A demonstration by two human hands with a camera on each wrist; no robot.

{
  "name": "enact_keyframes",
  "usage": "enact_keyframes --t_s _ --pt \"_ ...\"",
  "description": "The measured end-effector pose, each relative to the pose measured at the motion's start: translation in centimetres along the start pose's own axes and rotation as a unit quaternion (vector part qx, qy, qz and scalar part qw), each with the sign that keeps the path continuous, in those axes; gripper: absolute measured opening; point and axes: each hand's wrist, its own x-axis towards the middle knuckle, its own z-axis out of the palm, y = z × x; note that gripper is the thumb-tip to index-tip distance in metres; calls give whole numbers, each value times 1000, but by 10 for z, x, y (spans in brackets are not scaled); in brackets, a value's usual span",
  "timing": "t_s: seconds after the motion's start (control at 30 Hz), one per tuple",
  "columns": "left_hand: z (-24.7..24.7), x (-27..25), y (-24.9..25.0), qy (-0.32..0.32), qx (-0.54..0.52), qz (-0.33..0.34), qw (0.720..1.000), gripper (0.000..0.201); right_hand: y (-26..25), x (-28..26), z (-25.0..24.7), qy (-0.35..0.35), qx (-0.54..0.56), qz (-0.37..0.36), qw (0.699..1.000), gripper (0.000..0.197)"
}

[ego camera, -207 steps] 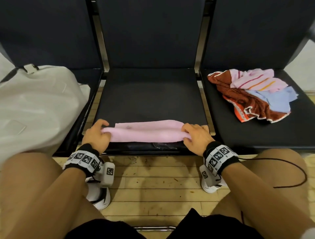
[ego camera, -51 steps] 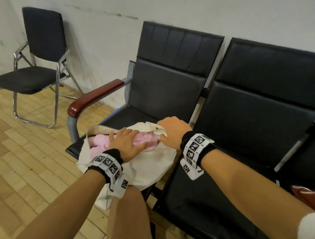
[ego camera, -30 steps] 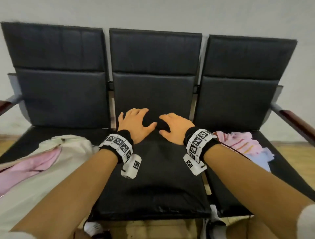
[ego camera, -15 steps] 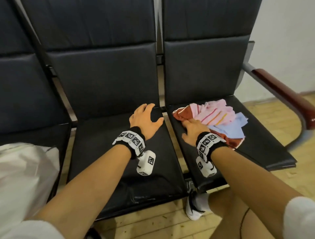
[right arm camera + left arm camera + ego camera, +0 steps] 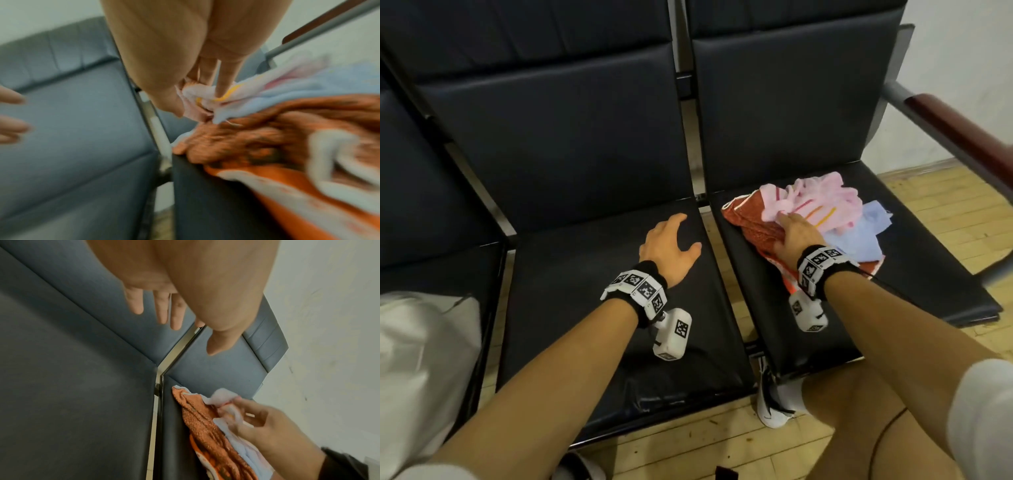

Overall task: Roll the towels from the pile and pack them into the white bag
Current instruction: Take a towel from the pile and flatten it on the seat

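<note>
A pile of towels lies on the right seat: a pink striped towel on top, a light blue towel and an orange-brown towel beneath. My right hand pinches a corner of the pink striped towel between thumb and fingers. My left hand hovers over the middle seat with fingers spread and holds nothing; its fingers show straight in the left wrist view. Part of the white bag lies on the left seat.
Three joined black seats stand against a pale wall. A wooden armrest bounds the right seat. Metal gaps separate the seats. The wood floor and my white shoe lie below the seat fronts.
After the pink roll went into the bag, both hands swung right. My right hand reached the pile and now pinches the pink striped towel; the left stays over the middle seat.
</note>
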Motion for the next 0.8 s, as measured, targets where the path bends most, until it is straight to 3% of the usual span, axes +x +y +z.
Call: enact_keyframes --t_s 0.1,0.2,0.3,0.33,0.43,0.5,0.7,0.8 --pt "-10 0 -4 -3 -39 7 999 70 -48 -10 -4 48 93 -103 989 55" --pt "-27 -7 -7 1 -58 45 997 82 -112 -33 -14 34 177 -175 968 51" --pt "-54 -14 -15 -8 -93 68 993 96 -169 -59 -22 44 230 -251 939 34" --pt "-65 -19 -17 -4 -95 72 993 90 -185 -66 -24 44 238 -271 932 28" --pt "-97 -36 -23 65 -61 106 990 24 -219 -83 -33 52 257 -290 921 14" --pt "-118 -52 -26 69 -49 83 993 5 -236 -93 -41 47 262 -287 920 11" --pt "-186 -89 -35 168 -34 37 985 26 -282 -127 -68 16 208 -307 929 16" --pt "-214 -101 -43 208 -32 41 977 30 -296 -127 -74 -8 168 -292 942 34"
